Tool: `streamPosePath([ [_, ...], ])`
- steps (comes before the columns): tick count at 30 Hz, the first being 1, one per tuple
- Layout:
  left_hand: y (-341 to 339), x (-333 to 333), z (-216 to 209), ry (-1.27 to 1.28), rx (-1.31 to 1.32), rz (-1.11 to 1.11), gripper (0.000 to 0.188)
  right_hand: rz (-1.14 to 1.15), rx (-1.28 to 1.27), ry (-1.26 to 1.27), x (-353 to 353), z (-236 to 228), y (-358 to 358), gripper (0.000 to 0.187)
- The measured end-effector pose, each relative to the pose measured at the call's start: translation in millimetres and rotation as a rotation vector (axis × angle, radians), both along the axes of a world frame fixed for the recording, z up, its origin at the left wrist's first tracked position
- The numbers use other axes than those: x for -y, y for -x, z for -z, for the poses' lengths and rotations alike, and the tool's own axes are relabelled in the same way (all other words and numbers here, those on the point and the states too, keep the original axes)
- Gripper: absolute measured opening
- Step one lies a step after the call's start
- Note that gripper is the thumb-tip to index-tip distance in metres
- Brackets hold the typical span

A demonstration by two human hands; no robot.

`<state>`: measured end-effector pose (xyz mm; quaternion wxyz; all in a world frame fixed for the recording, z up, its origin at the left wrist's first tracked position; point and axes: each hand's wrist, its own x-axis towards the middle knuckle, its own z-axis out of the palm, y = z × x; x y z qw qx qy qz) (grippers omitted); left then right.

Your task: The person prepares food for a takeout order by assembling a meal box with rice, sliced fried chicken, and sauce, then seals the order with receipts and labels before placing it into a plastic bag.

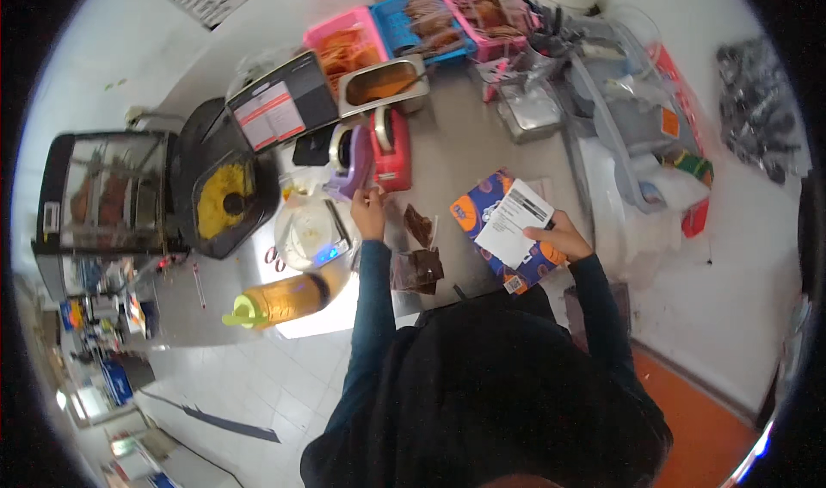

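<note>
My left hand reaches to the front end of a purple tape dispenser, its fingers closed together there. Whatever it pinches is too small to make out. A red tape dispenser stands right beside the purple one. With my right hand I grip a white printed paper slip, thumb on top, against a purple-and-orange flat package. Between my hands lie brown pieces in clear plastic packets on the steel table.
Pink and blue trays of packets line the back, with a metal pan before them. At left are a black tub of yellow food, a round white scale and a yellow bottle. A grey bin stands right.
</note>
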<state>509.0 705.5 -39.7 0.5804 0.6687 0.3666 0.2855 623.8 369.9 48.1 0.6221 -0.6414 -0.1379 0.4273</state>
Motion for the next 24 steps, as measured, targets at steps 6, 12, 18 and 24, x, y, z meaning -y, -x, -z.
streamPosePath([
  [6, -41.2, 106.1, -88.0, 0.066, -0.223, 1.300, 0.021, -0.142, 0.093, 0.051, 19.2, 37.7, -0.3, 0.046],
  [12, -69.6, 148.8, -101.0, -1.033, -0.860, 1.287, 0.052, -0.242, 0.105, 0.139, 35.2, 67.9, 5.8, 0.056],
  [18, -53.5, 132.8, -57.7, -1.056, -0.202, 1.163, 0.063, -0.347, 0.403, 0.021, 11.9, 75.7, -44.5, 0.082],
  [24, -31.0, 157.3, -24.5, -0.910, -0.146, 0.896, 0.047, -0.462, 0.910, 0.241, -28.2, 51.7, -87.8, 0.099],
])
